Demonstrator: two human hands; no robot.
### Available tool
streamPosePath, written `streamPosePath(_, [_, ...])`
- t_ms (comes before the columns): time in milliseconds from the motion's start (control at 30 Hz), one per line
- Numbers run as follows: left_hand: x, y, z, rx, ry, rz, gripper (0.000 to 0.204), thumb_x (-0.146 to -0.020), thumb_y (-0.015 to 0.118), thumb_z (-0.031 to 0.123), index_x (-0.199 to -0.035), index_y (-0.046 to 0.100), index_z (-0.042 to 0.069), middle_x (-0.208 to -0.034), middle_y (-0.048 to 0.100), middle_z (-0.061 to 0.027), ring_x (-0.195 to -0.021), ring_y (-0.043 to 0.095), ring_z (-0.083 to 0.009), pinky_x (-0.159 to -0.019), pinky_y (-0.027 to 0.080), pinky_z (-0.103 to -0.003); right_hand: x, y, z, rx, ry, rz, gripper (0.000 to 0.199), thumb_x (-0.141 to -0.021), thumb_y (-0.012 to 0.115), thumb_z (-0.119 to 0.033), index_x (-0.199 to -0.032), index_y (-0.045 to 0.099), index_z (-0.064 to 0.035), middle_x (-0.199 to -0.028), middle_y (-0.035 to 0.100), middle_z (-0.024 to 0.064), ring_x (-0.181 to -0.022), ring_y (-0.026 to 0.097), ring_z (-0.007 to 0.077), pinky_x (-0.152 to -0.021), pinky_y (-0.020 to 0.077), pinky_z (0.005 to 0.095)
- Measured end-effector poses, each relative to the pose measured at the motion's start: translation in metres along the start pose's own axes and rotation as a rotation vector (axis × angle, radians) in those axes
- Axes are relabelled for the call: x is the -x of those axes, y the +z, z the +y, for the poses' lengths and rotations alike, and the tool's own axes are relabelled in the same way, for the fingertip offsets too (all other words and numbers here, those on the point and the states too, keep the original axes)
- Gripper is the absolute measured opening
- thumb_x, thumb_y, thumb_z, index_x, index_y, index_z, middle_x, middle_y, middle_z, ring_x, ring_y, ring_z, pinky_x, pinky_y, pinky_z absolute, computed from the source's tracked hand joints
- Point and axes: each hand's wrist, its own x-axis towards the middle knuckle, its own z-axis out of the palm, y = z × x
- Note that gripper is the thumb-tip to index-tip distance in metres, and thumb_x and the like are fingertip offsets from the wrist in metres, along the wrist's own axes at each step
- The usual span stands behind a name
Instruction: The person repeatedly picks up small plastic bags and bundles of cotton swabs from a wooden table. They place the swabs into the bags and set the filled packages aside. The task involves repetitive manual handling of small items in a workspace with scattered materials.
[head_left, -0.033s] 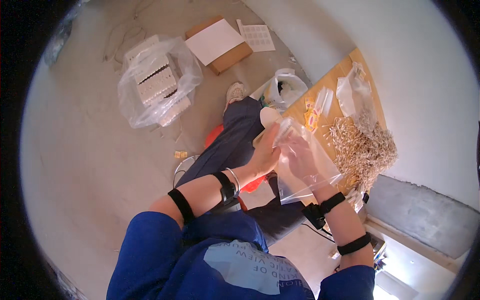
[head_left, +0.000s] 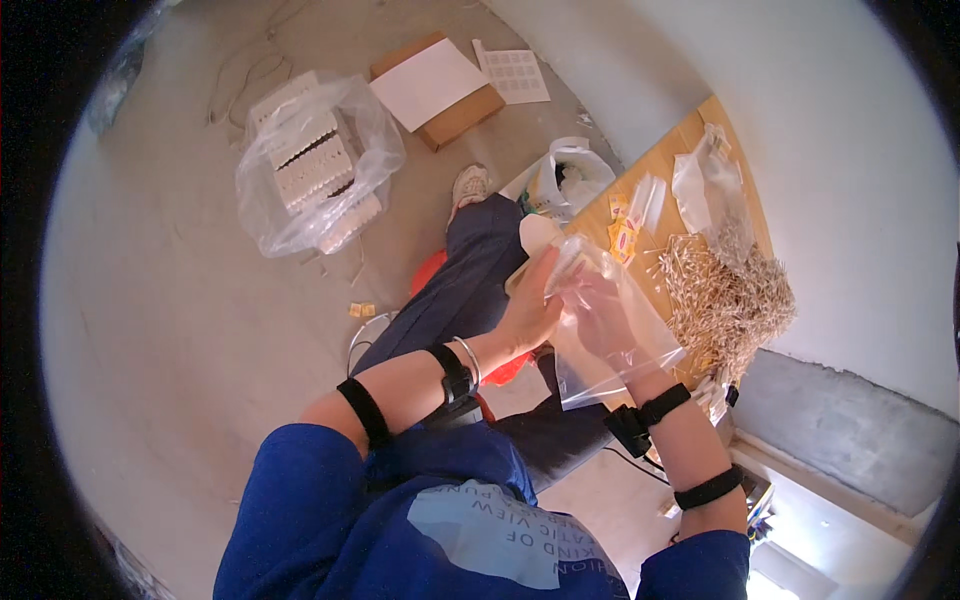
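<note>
Between my hands is a clear plastic bag [head_left: 612,345], its wide end hanging down toward my right forearm. My left hand [head_left: 533,308] pinches the narrow upper end of the bag. Through the film shows my right hand [head_left: 597,308], its fingers closed near that same end; whether it is inside the bag or behind it I cannot tell. A rounded white piece [head_left: 540,233] sticks out beyond my left fingertips. Right of the bag, a big heap of cotton swabs [head_left: 725,305] with wooden sticks covers part of the wooden table [head_left: 690,135].
Small yellow packets [head_left: 624,235] and clear bags [head_left: 712,185] lie on the table. A white bag [head_left: 585,170] stands beside it. On the floor are a clear bag of white bundles [head_left: 315,165], a cardboard box [head_left: 462,118] under white paper, and a printed sheet [head_left: 518,78].
</note>
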Motion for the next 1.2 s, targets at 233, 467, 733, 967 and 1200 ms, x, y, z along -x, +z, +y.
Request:
streamPosePath(233, [-0.007, 0.003, 0.01, -0.088, -0.035, 0.069, 0.057, -0.08, 0.053, 0.007, -0.133, 0.038, -0.005, -0.132, 0.047, -0.024, -0.125, 0.043, -0.0358, -0.106, 0.033, -0.039, 0.005, -0.008, 0.018, 0.278, -0.366, 0.042, 0.022, -0.084, 0.054, -0.002, -0.103, 0.064, -0.0043, -0.106, 0.061, 0.0112, -0.104, 0.057, 0.0299, -0.087, 0.0464, 0.0384])
streamPosePath(467, [-0.008, 0.005, 0.016, -0.233, 0.068, 0.08, 0.053, -0.077, 0.048, -0.004, -0.129, 0.04, -0.006, -0.127, 0.048, -0.0267, -0.12, 0.045, -0.04, -0.104, 0.035, -0.042, 0.009, -0.01, 0.031, 0.72, -0.11, 0.152, 0.028, -0.08, 0.06, -0.01, -0.107, 0.063, -0.0159, -0.107, 0.063, 0.0062, -0.104, 0.056, 0.0289, -0.089, 0.0458, 0.0389])
streamPosePath(733, [-0.013, 0.005, 0.01, -0.196, 0.099, 0.009, 0.061, -0.077, 0.046, -0.007, -0.136, 0.031, -0.007, -0.137, 0.038, -0.028, -0.13, 0.035, -0.039, -0.109, 0.029, -0.039, -0.004, -0.004, -0.005, 0.957, -0.071, 0.243, 0.024, -0.08, 0.063, -0.019, -0.103, 0.059, -0.0129, -0.109, 0.056, 0.0075, -0.102, 0.055, 0.0309, -0.078, 0.0503, 0.0412])
streamPosePath(967, [-0.017, 0.0, 0.007, -0.177, 0.129, -0.063, 0.069, -0.076, 0.043, -0.012, -0.141, 0.021, -0.007, -0.144, 0.027, -0.028, -0.137, 0.024, -0.0376, -0.114, 0.021, -0.037, -0.01, 0.0, -0.012, 0.844, 0.012, 0.282, 0.021, -0.08, 0.064, -0.019, -0.098, 0.059, -0.0108, -0.106, 0.055, 0.009, -0.098, 0.054, 0.0319, -0.075, 0.0501, 0.0436])
streamPosePath(1200, [-0.016, -0.001, 0.004, -0.234, 0.133, -0.117, 0.072, -0.074, 0.043, -0.011, -0.142, 0.019, -0.007, -0.144, 0.027, -0.0282, -0.137, 0.025, -0.0383, -0.113, 0.02, -0.037, -0.017, 0.009, 0.004, 0.723, 0.018, 0.512, 0.016, -0.079, 0.062, -0.009, -0.094, 0.059, -0.005, -0.099, 0.056, 0.0151, -0.095, 0.052, 0.0359, -0.083, 0.0425, 0.0447])
